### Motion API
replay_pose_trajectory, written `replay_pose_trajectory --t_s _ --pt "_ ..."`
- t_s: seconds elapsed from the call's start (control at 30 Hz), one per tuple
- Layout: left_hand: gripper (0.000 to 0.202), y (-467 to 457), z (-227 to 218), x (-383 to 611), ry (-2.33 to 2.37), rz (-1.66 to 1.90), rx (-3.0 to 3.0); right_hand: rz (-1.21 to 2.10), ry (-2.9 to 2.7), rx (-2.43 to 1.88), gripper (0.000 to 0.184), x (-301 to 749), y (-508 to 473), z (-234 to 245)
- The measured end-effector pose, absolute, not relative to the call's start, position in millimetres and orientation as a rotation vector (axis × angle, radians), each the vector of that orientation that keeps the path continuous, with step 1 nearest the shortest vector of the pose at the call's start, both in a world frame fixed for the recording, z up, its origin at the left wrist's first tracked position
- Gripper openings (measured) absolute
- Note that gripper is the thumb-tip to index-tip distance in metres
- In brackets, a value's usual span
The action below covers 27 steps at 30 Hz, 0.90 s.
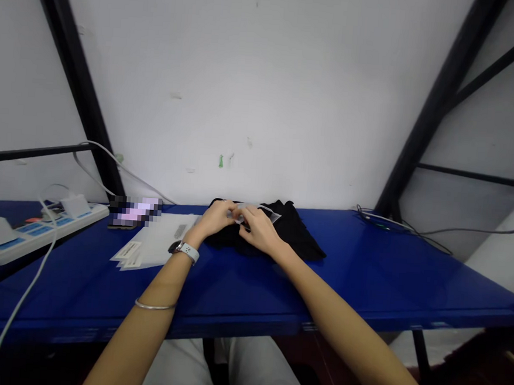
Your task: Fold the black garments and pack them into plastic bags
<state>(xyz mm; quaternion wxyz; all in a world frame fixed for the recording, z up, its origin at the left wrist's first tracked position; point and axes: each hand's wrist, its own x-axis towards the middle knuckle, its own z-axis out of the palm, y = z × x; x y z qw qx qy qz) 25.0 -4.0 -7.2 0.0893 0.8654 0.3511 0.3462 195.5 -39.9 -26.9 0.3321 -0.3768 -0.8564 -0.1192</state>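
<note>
Both hands meet over a bunched black cloth (300, 236) at the back of the blue table. My left hand (217, 217) is bent at the fingers, pinching the near edge of a clear plastic piece (264, 209), which looks like a bag. Beside it, my right hand (258, 229) has its fingers closed on the same plastic. The fingertips partly hide the plastic, and how far it reaches over the cloth cannot be made out. Just left of my left hand lies a stack of translucent plastic bags (154, 241) with white printed labels.
A phone (134, 214) with a lit, blurred screen lies behind the bags. On the left, a white power strip (56, 234) carries plugs, and a white cable (25, 299) trails off the table (366, 270). Thin cables (395, 225) lie at the back right. Black metal posts flank the wall.
</note>
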Motion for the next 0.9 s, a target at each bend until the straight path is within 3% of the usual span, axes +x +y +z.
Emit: replay_pose_trajectory --t_s 0.13,0.37,0.6,0.73,0.9 --pt "0.012 -2.4 -8.2 23.2 1.019 0.956 2.617 -0.425 -2.31 -0.943 0.009 197.3 -36.9 -28.7" --pt "0.02 0.6 -5.0 19.1 0.937 0.909 2.574 -0.533 -2.356 -1.075 0.02 211.7 -24.5 -27.2" --pt "0.02 -2.7 9.8 6.0 0.931 1.136 2.406 -0.483 -2.08 -1.531 0.015 293.7 -9.5 -22.5" --pt "0.014 -4.1 7.2 8.7 0.863 1.171 2.236 -0.383 -2.039 -1.421 0.01 309.5 -7.2 -25.2" --pt "0.019 -5.3 2.8 14.0 0.792 1.213 2.037 -0.058 -2.148 -1.129 0.038 292.2 -2.1 -32.8"
